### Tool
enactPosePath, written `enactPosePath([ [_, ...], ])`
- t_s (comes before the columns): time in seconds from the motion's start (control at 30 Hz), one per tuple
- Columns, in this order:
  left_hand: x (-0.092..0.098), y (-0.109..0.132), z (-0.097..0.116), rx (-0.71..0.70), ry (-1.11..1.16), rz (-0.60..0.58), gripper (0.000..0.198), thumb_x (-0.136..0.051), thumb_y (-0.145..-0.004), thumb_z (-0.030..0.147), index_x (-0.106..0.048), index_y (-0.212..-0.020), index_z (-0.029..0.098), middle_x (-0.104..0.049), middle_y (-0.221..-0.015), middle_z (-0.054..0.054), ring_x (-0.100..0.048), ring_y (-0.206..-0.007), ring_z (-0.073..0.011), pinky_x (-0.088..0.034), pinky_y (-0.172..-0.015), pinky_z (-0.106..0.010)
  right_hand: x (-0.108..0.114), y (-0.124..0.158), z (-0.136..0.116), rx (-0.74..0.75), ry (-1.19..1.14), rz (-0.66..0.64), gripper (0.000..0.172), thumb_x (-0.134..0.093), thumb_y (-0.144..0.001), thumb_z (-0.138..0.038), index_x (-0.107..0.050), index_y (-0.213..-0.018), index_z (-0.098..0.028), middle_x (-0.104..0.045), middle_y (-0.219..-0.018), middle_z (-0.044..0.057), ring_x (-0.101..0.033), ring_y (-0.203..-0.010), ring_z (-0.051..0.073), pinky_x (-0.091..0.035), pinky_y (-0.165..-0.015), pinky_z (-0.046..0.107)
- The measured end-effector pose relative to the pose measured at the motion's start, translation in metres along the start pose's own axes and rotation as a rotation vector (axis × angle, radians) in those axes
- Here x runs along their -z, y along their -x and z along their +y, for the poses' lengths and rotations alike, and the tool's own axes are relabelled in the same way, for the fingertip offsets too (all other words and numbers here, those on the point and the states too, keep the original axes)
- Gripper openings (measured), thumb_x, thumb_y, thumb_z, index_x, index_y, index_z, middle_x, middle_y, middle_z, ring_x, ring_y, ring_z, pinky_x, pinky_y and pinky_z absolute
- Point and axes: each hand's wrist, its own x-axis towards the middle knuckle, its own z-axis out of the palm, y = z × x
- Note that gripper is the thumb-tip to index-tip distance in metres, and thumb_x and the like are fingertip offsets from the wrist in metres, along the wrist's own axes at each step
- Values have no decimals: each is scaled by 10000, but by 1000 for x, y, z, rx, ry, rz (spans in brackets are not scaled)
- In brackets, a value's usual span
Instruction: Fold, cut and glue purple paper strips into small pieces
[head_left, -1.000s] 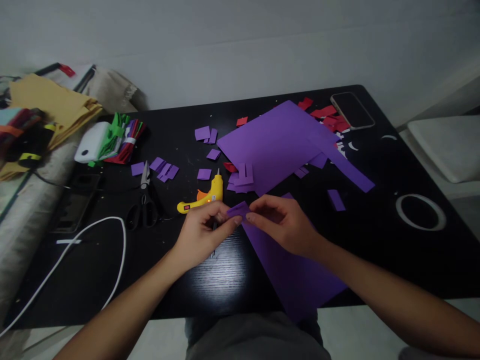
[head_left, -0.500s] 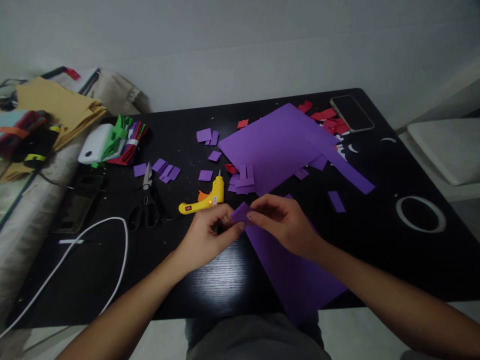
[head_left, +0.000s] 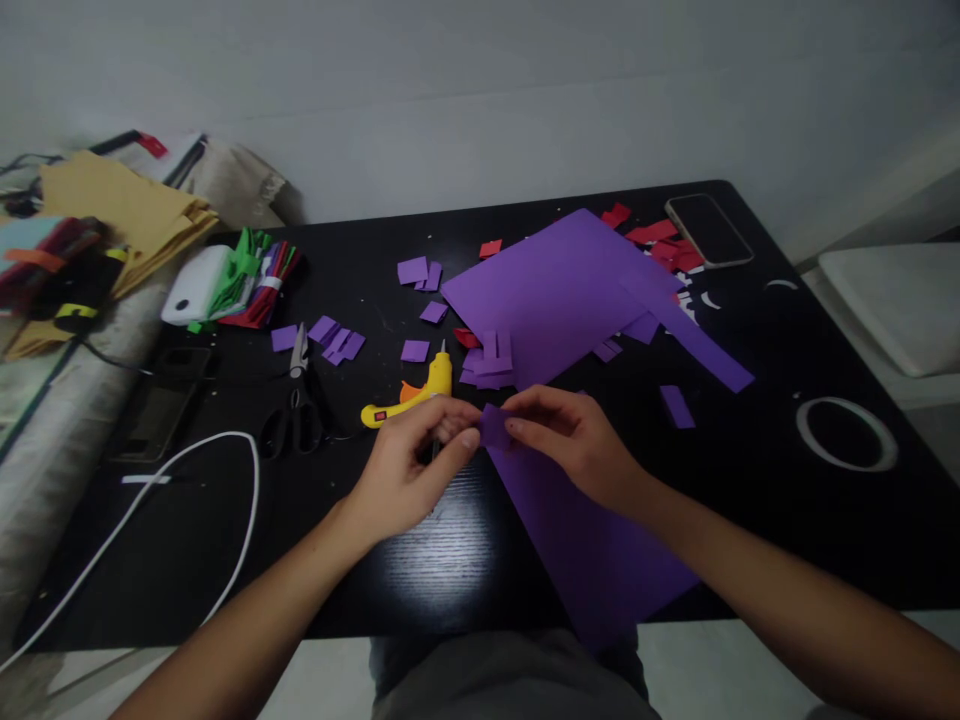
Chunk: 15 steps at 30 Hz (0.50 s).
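Note:
A small folded piece of purple paper [head_left: 493, 427] is held up between my two hands, over the middle of the table. My right hand [head_left: 574, 445] pinches its right side between thumb and fingers. At its left edge are the thumb and fingertips of my left hand [head_left: 416, 455], closed lightly on it. Beneath my right hand a large purple sheet [head_left: 600, 560] runs to the table's front edge. A yellow glue gun [head_left: 412, 393] lies just beyond my left hand. Small folded purple pieces [head_left: 491, 362] sit in a pile past my fingers.
Black-handled scissors [head_left: 300, 400] and a white cable [head_left: 251, 500] lie at left. Another purple sheet [head_left: 555, 290], red scraps [head_left: 679, 250] and a phone [head_left: 709, 230] are at the back right. A white ring [head_left: 806, 440] lies at right. Bundled paper strips [head_left: 259, 285] stand back left.
The small purple piece has turned so its flat face shows more. My left thumb and fingers have shifted back to its left edge. My right hand keeps its pinch.

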Motion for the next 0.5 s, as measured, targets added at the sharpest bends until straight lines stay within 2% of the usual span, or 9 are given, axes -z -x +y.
enactPosePath([
  [0.1, 1, 0, 0, 53, 51, -5, 207, -571, -1028, 318, -713, -1042, 170, -616, -750, 1, -561, -662, -115, -460, -623, -240, 0, 0, 0, 6, 5, -12, 133, -779, -874, -283, -787, -991, -220, -764, -886, 14, -708, -724, 135, -626, -720, 296],
  [0.2, -3, 1, -2, 84, 82, -9, 179, -595, -1014, 318, -693, -1020, 169, -591, -730, 12, -542, -646, -113, -455, -613, -239, -1, 0, 3, 30, 13, 23, 201, -785, -869, -274, -756, -1064, -235, -738, -913, 8, -704, -738, 137, -624, -670, 280],
  [0.27, -6, 2, -4, 88, 88, -15, 163, -616, -1004, 320, -679, -1009, 169, -581, -735, 14, -530, -649, -111, -452, -617, -239, -2, 0, 5, 79, 45, 87, 202, -800, -856, -244, -718, -1040, -246, -712, -892, -8, -699, -761, 135, -607, -660, 255],
  [0.33, -9, 2, -6, 78, 75, -8, 151, -635, -992, 317, -667, -979, 170, -577, -739, 15, -527, -655, -109, -452, -623, -238, -3, 2, 6, 125, 110, 105, 128, -782, -870, -216, -696, -962, -239, -701, -861, -13, -689, -769, 128, -587, -680, 243],
  [0.4, -10, 2, -7, 63, 51, 3, 142, -653, -980, 313, -657, -966, 171, -585, -739, 15, -537, -656, -109, -457, -625, -239, -3, 3, 6, 140, 169, 58, 36, -730, -902, -197, -706, -911, -223, -712, -859, 0, -685, -775, 126, -577, -716, 250],
  [0.5, -11, 2, -7, 37, 9, 19, 142, -676, -967, 314, -653, -959, 174, -591, -723, 18, -545, -642, -110, -461, -614, -241, -4, 5, 5, 135, 170, -12, 55, -696, -914, -192, -740, -940, -213, -737, -894, 19, -700, -833, 140, -579, -777, 268],
])
